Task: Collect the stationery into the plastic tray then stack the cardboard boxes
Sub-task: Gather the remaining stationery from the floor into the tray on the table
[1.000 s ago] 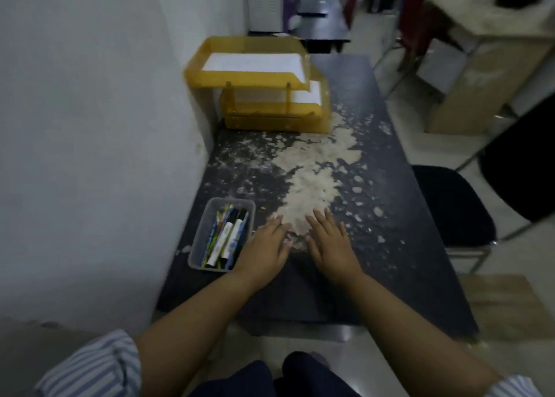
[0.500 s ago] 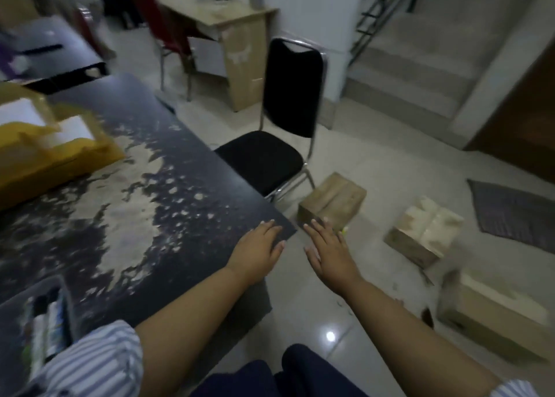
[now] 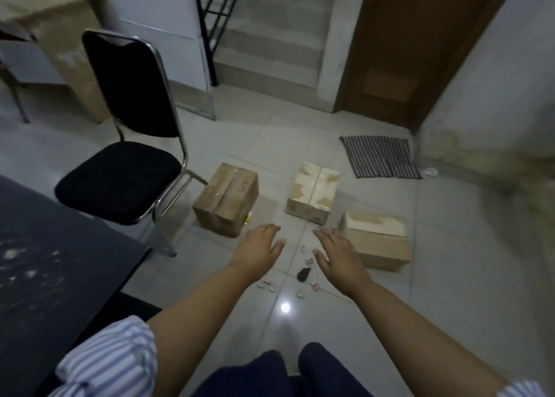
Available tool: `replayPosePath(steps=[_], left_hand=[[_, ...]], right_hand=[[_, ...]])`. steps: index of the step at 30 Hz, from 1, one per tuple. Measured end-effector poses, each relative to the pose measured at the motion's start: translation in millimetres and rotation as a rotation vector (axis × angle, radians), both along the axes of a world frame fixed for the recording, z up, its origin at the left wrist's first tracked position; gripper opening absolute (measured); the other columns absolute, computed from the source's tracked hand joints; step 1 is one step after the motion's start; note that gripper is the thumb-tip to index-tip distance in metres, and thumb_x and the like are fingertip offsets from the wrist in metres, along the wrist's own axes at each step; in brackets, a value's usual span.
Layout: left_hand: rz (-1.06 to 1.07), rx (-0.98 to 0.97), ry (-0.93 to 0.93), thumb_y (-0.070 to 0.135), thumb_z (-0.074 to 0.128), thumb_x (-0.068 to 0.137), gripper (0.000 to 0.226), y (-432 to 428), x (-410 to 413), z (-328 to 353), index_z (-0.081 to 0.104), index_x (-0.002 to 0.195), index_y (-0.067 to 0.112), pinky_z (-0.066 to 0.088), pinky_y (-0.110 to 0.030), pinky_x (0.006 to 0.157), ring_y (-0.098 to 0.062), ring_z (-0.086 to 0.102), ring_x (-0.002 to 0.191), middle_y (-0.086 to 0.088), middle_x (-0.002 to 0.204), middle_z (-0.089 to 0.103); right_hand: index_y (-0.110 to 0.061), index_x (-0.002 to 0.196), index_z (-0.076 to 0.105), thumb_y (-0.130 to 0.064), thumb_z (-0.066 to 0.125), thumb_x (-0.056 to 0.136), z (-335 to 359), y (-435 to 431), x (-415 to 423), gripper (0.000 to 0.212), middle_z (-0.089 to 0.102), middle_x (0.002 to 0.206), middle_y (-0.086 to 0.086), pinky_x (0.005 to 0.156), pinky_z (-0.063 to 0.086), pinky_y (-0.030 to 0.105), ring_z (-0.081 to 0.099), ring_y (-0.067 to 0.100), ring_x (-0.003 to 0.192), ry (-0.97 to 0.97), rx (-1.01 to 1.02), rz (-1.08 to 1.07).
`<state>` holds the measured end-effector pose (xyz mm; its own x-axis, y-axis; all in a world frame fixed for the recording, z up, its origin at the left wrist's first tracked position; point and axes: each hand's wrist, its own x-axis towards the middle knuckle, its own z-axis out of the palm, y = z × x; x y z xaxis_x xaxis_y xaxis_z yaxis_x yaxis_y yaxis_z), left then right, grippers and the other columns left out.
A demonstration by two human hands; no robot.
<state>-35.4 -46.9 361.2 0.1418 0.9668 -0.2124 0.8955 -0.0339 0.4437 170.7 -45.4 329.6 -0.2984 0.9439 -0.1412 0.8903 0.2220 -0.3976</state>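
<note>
Three cardboard boxes lie apart on the tiled floor: a brown box (image 3: 225,197) by the chair, a pale-topped box (image 3: 313,193) in the middle, and a third box (image 3: 377,241) at the right. My left hand (image 3: 260,249) and my right hand (image 3: 336,252) hover palm-down over the floor in front of them, fingers spread, holding nothing. My right hand's fingertips are close to the third box's near corner. A small yellow-green item (image 3: 248,217) peeks out beside the brown box. The plastic tray is out of view.
A black chair (image 3: 120,174) stands left of the boxes, next to the dark table's corner (image 3: 60,264). Small caps and a black scrap (image 3: 303,273) litter the floor under my hands. A striped mat (image 3: 379,156), a brown door and stairs lie beyond.
My view has swung right, from the table with the tray of pens to the floor. Both hands left the tabletop and now hover over the floor near the boxes.
</note>
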Motion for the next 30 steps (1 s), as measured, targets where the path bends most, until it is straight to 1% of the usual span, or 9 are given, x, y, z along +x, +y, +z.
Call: replayPosePath(steps=[5, 8, 11, 14, 17, 22, 26, 30], left_hand=[[-0.084, -0.019, 0.023, 0.039, 0.035, 0.099, 0.048, 14, 23, -11, 0.04, 0.141, 0.016, 0.028, -0.03, 0.112, -0.017, 0.038, 0.135, -0.002, 0.147, 0.042], [-0.146, -0.036, 0.038, 0.04, 0.034, 0.099, 0.048, 27, 26, -19, 0.039, 0.141, 0.017, 0.027, -0.031, 0.113, -0.016, 0.037, 0.136, -0.001, 0.148, 0.04], [-0.217, -0.036, 0.053, 0.04, 0.034, 0.099, 0.048, 45, 26, -31, 0.039, 0.141, 0.017, 0.028, -0.03, 0.112, -0.016, 0.038, 0.136, -0.001, 0.148, 0.041], [-0.233, -0.027, 0.037, 0.04, 0.036, 0.099, 0.046, 65, 24, -50, 0.042, 0.139, 0.018, 0.031, -0.029, 0.109, -0.016, 0.042, 0.132, -0.001, 0.144, 0.045], [-0.274, -0.041, 0.047, 0.039, 0.037, 0.099, 0.046, 84, 24, -83, 0.043, 0.138, 0.016, 0.033, -0.027, 0.107, -0.016, 0.045, 0.13, -0.002, 0.142, 0.048], [-0.298, -0.076, 0.063, 0.039, 0.036, 0.099, 0.045, 107, 30, -164, 0.045, 0.137, 0.016, 0.033, -0.026, 0.105, -0.017, 0.046, 0.128, -0.002, 0.141, 0.049], [-0.329, -0.092, 0.084, 0.039, 0.036, 0.098, 0.046, 125, 41, -262, 0.044, 0.137, 0.016, 0.033, -0.025, 0.105, -0.016, 0.047, 0.128, -0.002, 0.141, 0.05], [-0.395, -0.071, 0.108, 0.039, 0.037, 0.098, 0.047, 150, 50, -362, 0.043, 0.138, 0.016, 0.033, -0.027, 0.106, -0.017, 0.046, 0.128, -0.003, 0.141, 0.048]], right_hand=[[-0.019, 0.143, 0.032, -0.032, 0.037, 0.099, -7, 1, 20, 0.046, 0.034, 0.15, 0.001, 0.116, 0.02, 0.035, 0.017, 0.02, 0.145, 0.06, 0.018, -0.089], [-0.02, 0.143, 0.033, -0.033, 0.037, 0.099, -18, 2, 19, 0.046, 0.035, 0.149, 0.002, 0.115, 0.022, 0.034, 0.021, 0.019, 0.143, 0.091, -0.007, -0.162], [-0.02, 0.144, 0.032, -0.033, 0.035, 0.1, -35, 9, 13, 0.046, 0.033, 0.151, 0.001, 0.115, 0.02, 0.033, 0.019, 0.019, 0.144, 0.106, -0.028, -0.221], [-0.019, 0.144, 0.031, -0.032, 0.034, 0.1, -56, 20, 4, 0.046, 0.031, 0.152, 0.001, 0.114, 0.018, 0.031, 0.017, 0.018, 0.144, 0.105, -0.037, -0.261], [-0.018, 0.144, 0.031, -0.032, 0.035, 0.1, -88, 28, 0, 0.046, 0.031, 0.152, 0.001, 0.115, 0.017, 0.03, 0.018, 0.018, 0.144, 0.113, -0.063, -0.32], [-0.018, 0.143, 0.033, -0.029, 0.036, 0.099, -169, 38, 0, 0.045, 0.034, 0.151, 0.0, 0.114, 0.02, 0.031, 0.019, 0.018, 0.144, 0.123, -0.113, -0.378], [-0.019, 0.142, 0.035, -0.028, 0.04, 0.098, -266, 53, 5, 0.044, 0.034, 0.151, 0.0, 0.113, 0.021, 0.03, 0.021, 0.02, 0.144, 0.175, -0.131, -0.422], [-0.017, 0.142, 0.036, -0.027, 0.04, 0.098, -372, 71, 12, 0.045, 0.036, 0.149, 0.003, 0.112, 0.023, 0.031, 0.025, 0.022, 0.142, 0.172, -0.124, -0.412]])
